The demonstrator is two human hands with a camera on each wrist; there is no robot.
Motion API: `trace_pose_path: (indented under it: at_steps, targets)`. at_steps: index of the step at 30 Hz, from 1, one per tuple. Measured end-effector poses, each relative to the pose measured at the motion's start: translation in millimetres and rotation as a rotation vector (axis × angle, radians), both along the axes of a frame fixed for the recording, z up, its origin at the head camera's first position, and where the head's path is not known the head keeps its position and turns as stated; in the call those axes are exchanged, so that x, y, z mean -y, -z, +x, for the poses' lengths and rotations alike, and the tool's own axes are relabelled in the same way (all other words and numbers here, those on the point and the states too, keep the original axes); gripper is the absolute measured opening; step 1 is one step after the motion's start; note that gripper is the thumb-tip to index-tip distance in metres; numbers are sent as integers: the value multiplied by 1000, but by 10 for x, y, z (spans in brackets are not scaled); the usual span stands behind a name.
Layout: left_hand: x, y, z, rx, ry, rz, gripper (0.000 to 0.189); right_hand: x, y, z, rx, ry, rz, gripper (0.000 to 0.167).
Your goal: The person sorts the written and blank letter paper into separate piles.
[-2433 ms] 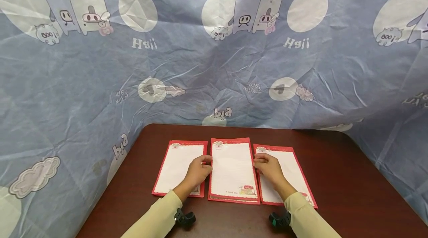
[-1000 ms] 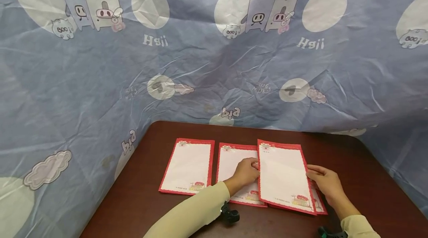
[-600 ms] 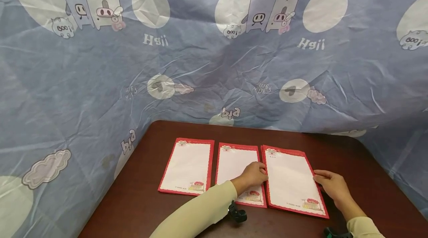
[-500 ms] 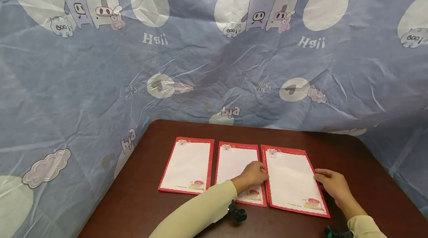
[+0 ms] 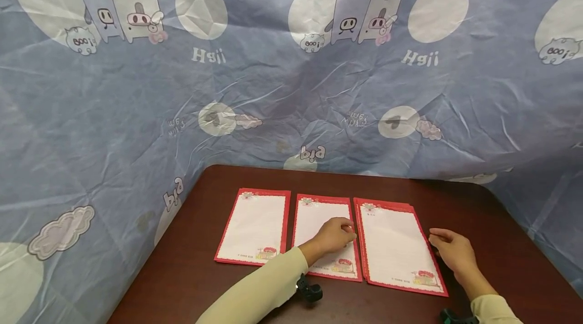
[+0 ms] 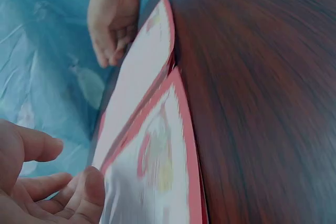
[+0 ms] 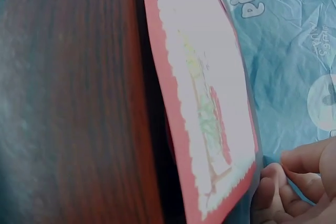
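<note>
Three stacks of red-bordered white letter paper lie side by side: a left stack (image 5: 254,225), a middle stack (image 5: 316,215) and a right stack (image 5: 393,245). My left hand (image 5: 334,235) is over the middle stack, just short of the right stack's left edge. Its fingers (image 6: 94,182) are loosely bent with nothing between them. Beside the right edge of the right stack is my right hand (image 5: 455,253), its fingers (image 7: 302,158) relaxed and off the paper. The right stack's sheets are slightly uneven, with red edges showing beneath the top one.
The stacks lie on a dark brown wooden table (image 5: 182,283) with rounded far corners. Behind and to the left hangs a blue cartoon-print cloth (image 5: 282,81). Black bands (image 5: 309,291) are worn at the wrists, below cream sleeves (image 5: 259,283).
Both hands carried a stack of letter paper from the middle to the right and laid it on the right stack. Now both have let go, the left hand drawing back leftward.
</note>
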State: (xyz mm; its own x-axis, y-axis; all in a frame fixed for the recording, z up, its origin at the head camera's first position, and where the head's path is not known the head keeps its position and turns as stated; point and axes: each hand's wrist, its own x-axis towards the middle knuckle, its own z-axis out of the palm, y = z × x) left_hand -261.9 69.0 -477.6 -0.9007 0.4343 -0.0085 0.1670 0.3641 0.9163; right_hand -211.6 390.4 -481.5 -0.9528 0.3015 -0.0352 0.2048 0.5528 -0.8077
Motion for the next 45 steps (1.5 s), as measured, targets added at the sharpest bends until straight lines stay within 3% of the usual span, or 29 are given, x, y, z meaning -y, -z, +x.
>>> trace_pose_path:
  at_steps: [8,17,25,30,35,41,45]
  targets:
    - [440,14,-98,26,-63,40,41,235,-31,-11,-13,-9,-67,45]
    - [881,-46,-208,39,-147,49,47,634,-81,-109,21,-139,-100,43]
    - [1226,-63,-202,51,-177,39,50,1029,-46,-251,-8,-228,-159,39]
    - [1326,-67,-186,75,-196,72,51,1215,-36,-305,-18,-267,-168,38]
    - [1355,-71,-174,93,-187,38,53,1337,-38,-331,-34,-331,-171,36]
    - [1324,-40,-155,150,-161,33,54,1451,-32,-348,-18,-350,-215,36]
    - [1313,-13,-124,171,-178,28,53,1523,-29,-344,-16,-354,-226,37]
